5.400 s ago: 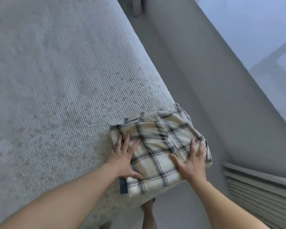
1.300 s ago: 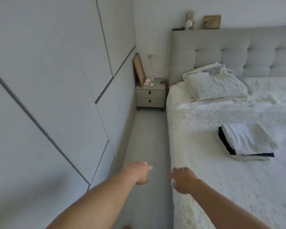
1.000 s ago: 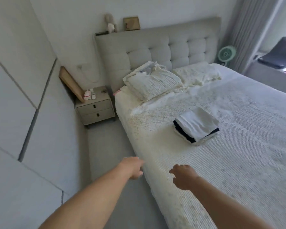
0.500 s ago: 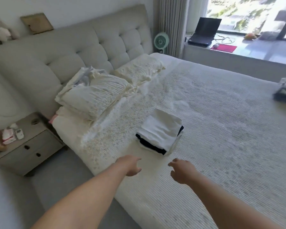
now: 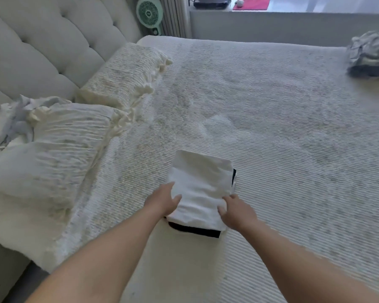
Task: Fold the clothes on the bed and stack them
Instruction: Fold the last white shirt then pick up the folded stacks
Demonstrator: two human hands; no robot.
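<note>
A small stack of folded clothes lies on the bed point(image 5: 289, 132) just in front of me. Its top piece is white point(image 5: 202, 182), and a black garment point(image 5: 195, 230) shows under its near edge. My left hand point(image 5: 162, 201) presses against the stack's left side, fingers over the white cloth. My right hand point(image 5: 236, 213) grips the near right corner with curled fingers. A crumpled grey pile of clothes point(image 5: 370, 53) sits at the bed's far right edge.
Two ruffled white pillows point(image 5: 53, 145) point(image 5: 123, 77) lean on the tufted headboard point(image 5: 42, 40) at left. A green fan point(image 5: 149, 13) stands behind the bed. A ledge beyond holds a laptop point(image 5: 212, 1) and a red mat point(image 5: 252, 1).
My view has swung from the plaid shirt at the bed's corner, past the wall, to the folded stack. Both hands, empty half a second ago, have reached forward and closed on its sides.
</note>
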